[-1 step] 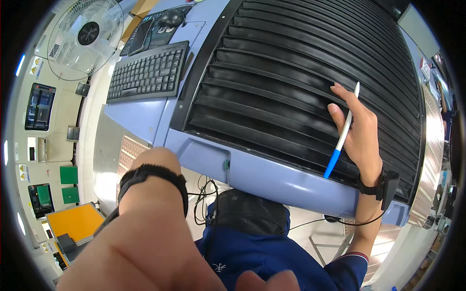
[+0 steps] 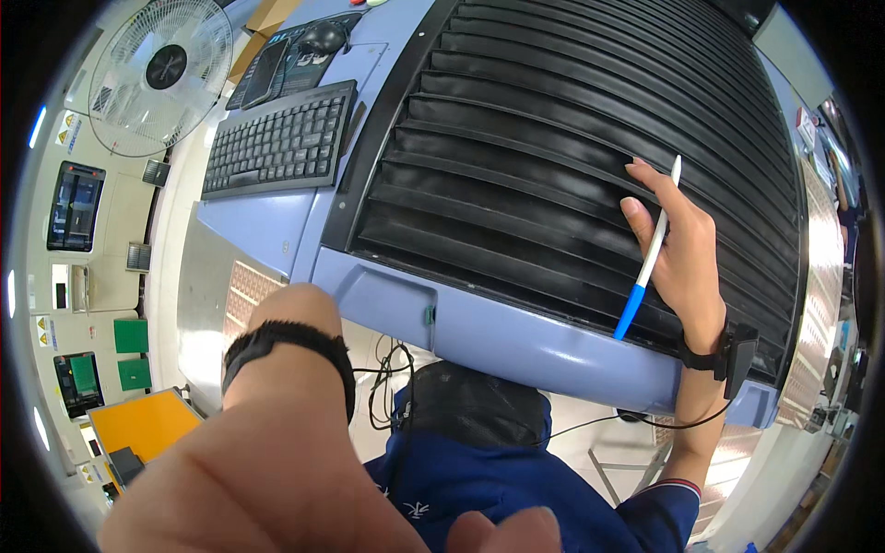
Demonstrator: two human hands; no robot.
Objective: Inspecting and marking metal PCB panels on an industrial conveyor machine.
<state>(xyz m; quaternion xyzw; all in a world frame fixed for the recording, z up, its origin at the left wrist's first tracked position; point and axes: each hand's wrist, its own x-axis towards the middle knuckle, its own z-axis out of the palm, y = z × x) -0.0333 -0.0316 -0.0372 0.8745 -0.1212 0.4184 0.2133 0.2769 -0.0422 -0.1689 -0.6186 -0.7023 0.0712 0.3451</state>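
My right hand (image 2: 687,263) rests flat on a black ribbed slatted surface (image 2: 516,166) set in a blue machine frame (image 2: 544,346). Its fingers point up-left, and it holds a white pen with a blue end (image 2: 647,253) along the palm. A black wrist device (image 2: 733,355) with a thin cable sits on that wrist. My left hand (image 2: 277,479) is raised very close to the camera at lower left, its back towards me, with a black band (image 2: 288,343) around the wrist. Its fingers are mostly out of view, so I cannot see whether it holds anything.
A black keyboard (image 2: 277,143) lies on the blue ledge to the left of the slats, with a black mouse (image 2: 323,37) and a dark tablet behind it. A white fan (image 2: 161,74) stands at upper left. Cables (image 2: 387,369) hang under the frame. An orange cart (image 2: 143,429) is at lower left.
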